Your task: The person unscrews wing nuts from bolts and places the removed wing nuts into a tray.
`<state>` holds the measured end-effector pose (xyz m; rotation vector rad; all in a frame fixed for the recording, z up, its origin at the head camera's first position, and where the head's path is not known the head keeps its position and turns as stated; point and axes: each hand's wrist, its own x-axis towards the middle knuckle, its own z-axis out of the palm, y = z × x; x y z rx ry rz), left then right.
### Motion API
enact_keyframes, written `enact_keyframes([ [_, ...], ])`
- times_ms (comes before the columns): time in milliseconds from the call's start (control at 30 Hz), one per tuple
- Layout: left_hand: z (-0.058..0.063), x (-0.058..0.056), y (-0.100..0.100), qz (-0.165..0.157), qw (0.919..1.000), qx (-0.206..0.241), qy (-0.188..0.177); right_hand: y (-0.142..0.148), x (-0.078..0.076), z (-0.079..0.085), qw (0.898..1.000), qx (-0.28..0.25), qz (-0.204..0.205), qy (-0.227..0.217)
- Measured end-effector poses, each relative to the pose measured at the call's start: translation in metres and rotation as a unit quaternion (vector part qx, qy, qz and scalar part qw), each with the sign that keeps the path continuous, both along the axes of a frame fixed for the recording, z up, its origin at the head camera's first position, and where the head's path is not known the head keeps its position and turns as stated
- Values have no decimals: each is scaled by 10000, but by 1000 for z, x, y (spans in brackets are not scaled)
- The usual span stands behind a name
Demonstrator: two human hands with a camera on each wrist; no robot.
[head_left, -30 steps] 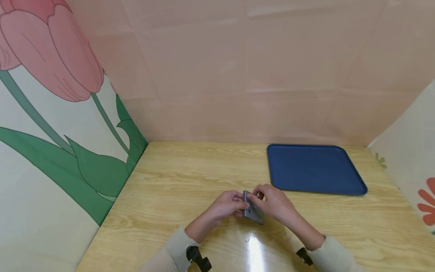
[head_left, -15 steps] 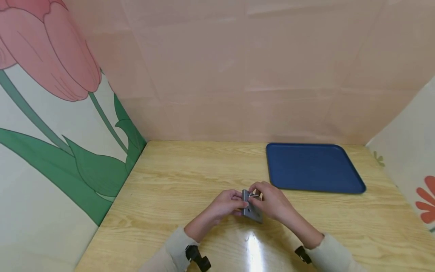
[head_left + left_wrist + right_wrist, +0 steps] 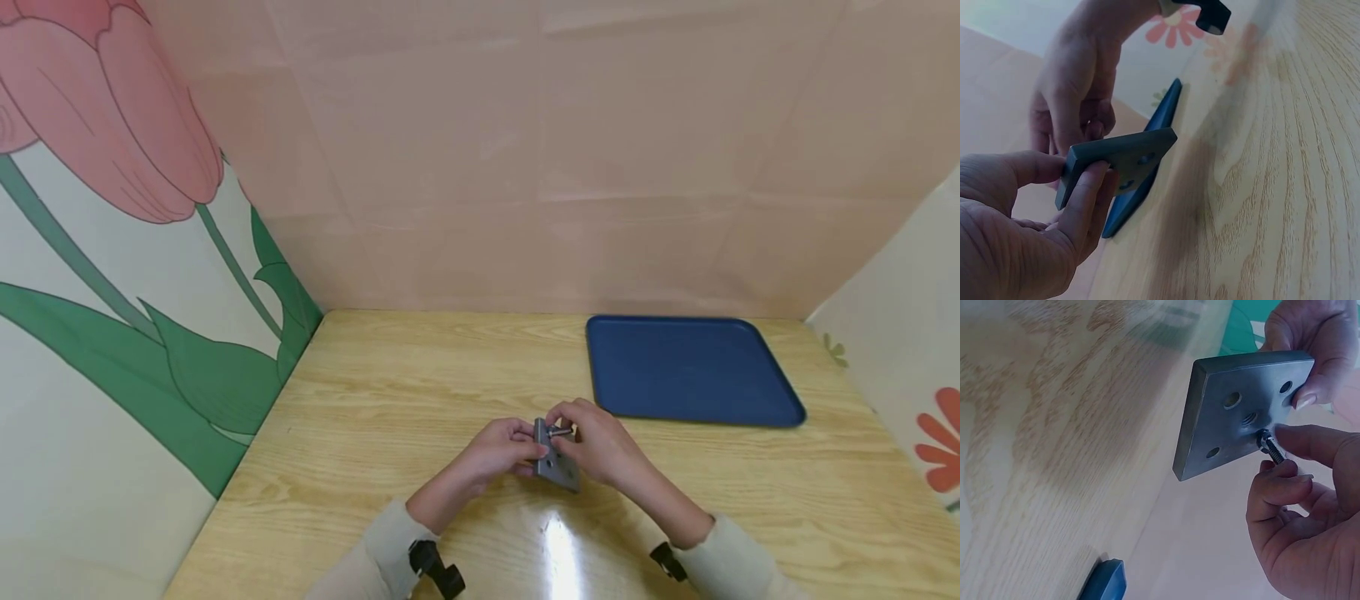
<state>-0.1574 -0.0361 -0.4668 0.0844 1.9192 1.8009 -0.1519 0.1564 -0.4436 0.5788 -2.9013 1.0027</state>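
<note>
A square grey metal plate (image 3: 1241, 412) with several holes is held up on edge above the table. My left hand (image 3: 498, 454) grips its left side, thumb on one face and fingers on the other. A small silver bolt (image 3: 1274, 450) stands out from one of the plate's corner holes, its threads showing and a nut-like collar against the plate. The thumb and curled forefinger of my right hand (image 3: 603, 446) are at the bolt and pinch it. From the left wrist view, the plate (image 3: 1113, 153) hides the bolt, and my right hand (image 3: 1079, 94) is behind it.
A blue tray (image 3: 693, 371) lies at the back right of the wooden table (image 3: 375, 375). A pink sheet (image 3: 450, 167) hangs behind, with a tulip-printed panel (image 3: 187, 350) at left and a flowered panel (image 3: 915, 350) at right. Black wrist straps (image 3: 435, 569) sit on the sleeves.
My right fingers have shifted slightly up and left and parted, so the bolt they covered now shows. The plate stays nearly still in my left hand.
</note>
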Motion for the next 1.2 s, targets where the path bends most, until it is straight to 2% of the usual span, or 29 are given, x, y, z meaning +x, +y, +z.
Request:
enact_keyframes([
  [167, 1, 0, -1, -18, 10000, -38, 12, -1, -2, 0, 9997, -113, -214, 29],
  [267, 2, 0, -1, -4, 10000, -58, -10, 0, -5, 0, 9993, 35, -362, -5],
  [467, 3, 1, -1, 5, 9999, -86, -65, 1, -7, 0, 9977, 286, -429, -435],
  [767, 5, 5, 0, 26, 9999, -134, -77, 0, -5, -3, 9957, 235, -483, -750],
  [1200, 1, 2, 0, 43, 9999, -104, -29, 1, -4, 0, 9971, 315, -385, -579],
])
